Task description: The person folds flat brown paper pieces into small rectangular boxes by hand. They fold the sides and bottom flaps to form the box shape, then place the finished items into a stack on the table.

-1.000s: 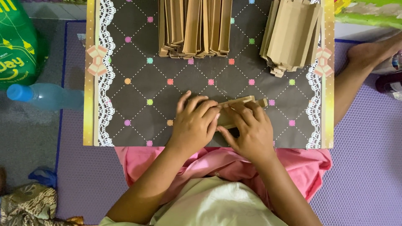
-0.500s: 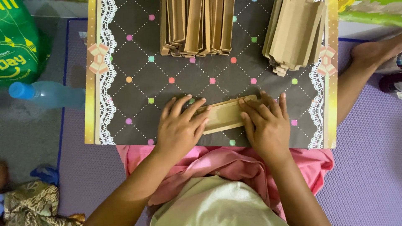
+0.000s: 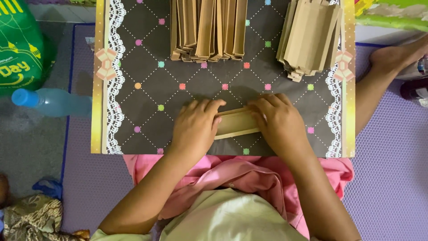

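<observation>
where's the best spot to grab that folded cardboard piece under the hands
Probably by its two short ends, coming in from left and right. The cardboard piece lies flat and long across the table, and the left hand and right hand already cover those ends, leaving only the middle bare.

My left hand [image 3: 196,127] and right hand [image 3: 278,122] press flat on a folded brown card [image 3: 236,124] lying between them on the dark dotted surface [image 3: 147,102]. At twelve o'clock sits one card stack [image 3: 207,29], at one o'clock a second stack [image 3: 310,38]. A blue bottle [image 3: 51,101] lies at nine o'clock, off the surface.
</observation>
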